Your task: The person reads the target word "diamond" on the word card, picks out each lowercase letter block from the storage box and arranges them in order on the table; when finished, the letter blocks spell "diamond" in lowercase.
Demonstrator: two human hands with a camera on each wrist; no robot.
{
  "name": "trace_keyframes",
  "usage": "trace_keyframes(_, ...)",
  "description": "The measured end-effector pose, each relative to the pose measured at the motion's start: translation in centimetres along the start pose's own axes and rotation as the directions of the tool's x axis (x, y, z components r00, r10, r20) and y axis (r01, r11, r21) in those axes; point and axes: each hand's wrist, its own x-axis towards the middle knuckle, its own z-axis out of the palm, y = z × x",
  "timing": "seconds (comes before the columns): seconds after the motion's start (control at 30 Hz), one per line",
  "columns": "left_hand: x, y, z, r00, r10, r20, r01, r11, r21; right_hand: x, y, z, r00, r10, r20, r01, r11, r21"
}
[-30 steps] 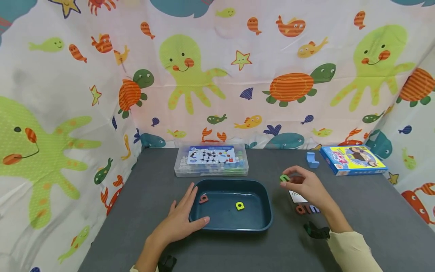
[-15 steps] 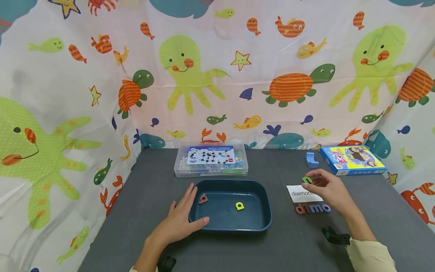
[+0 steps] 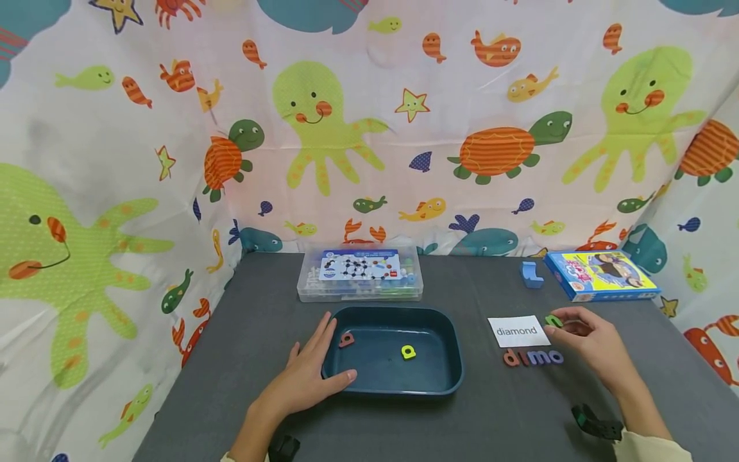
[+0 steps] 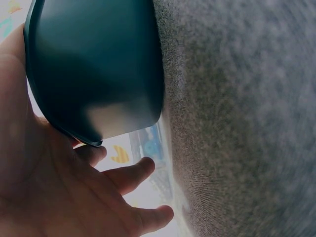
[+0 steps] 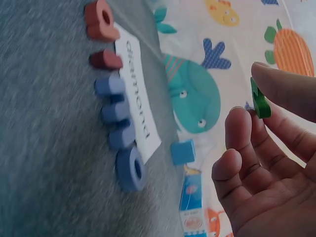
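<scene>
My right hand (image 3: 600,346) pinches a green letter n (image 3: 553,321) between thumb and fingertips, above the table at the right end of a white card (image 3: 508,330) printed "diamond". Below the card stand a red d (image 3: 510,359), a thin dark red letter (image 5: 105,60), a blue-purple m (image 3: 539,357) and a blue-purple o (image 3: 555,357). With fingers spread, my left hand (image 3: 306,382) rests against the left side of a dark blue tray (image 3: 392,382). Inside the tray lie a reddish letter (image 3: 346,339) and a yellow letter (image 3: 408,351).
Behind the tray is a clear plastic box (image 3: 360,292) with a molecule-model label. A blue block-like piece (image 3: 531,274) and a blue and yellow box (image 3: 603,276) stand at the back right. A patterned sea-animal curtain (image 3: 369,141) borders the grey table (image 3: 450,423).
My right hand has carried the green n rightward, from beside the tray across to the card's right end, uncovering the card and the letter row. My left hand has stayed at the tray.
</scene>
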Motion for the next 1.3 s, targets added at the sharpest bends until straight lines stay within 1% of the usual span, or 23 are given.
trace_keyframes(0.23,0.0,-0.2,0.0,1.0,-0.002,-0.001,0.002,1.0,0.0,-0.3,1.6,-0.2,0.998,0.051,-0.025,-0.051,0.999,-0.012)
trace_keyframes(0.37,0.1,-0.1,0.0,1.0,0.003,-0.007,-0.003,1.0,0.008,-0.3,2.5,-0.5,0.996,0.083,-0.02,-0.083,0.996,-0.025)
trace_keyframes(0.6,0.0,-0.1,0.0,1.0,0.006,-0.008,-0.006,1.0,-0.001,-0.3,4.0,-1.2,0.993,0.118,0.014,-0.117,0.991,-0.057)
trace_keyframes(0.93,-0.1,-0.1,-0.3,1.0,0.019,-0.008,-0.019,1.0,-0.002,-0.1,5.4,-1.4,0.986,0.162,0.045,-0.159,0.985,-0.069)
trace_keyframes(1.1,-0.1,0.0,-0.4,1.0,0.013,-0.007,-0.013,1.0,0.005,0.1,5.6,-1.4,0.981,0.181,0.073,-0.176,0.982,-0.072)
trace_keyframes(1.3,-0.2,-0.3,-0.3,1.0,0.018,-0.002,-0.018,1.0,0.007,0.2,5.5,-1.6,0.974,0.177,0.143,-0.167,0.983,-0.08)
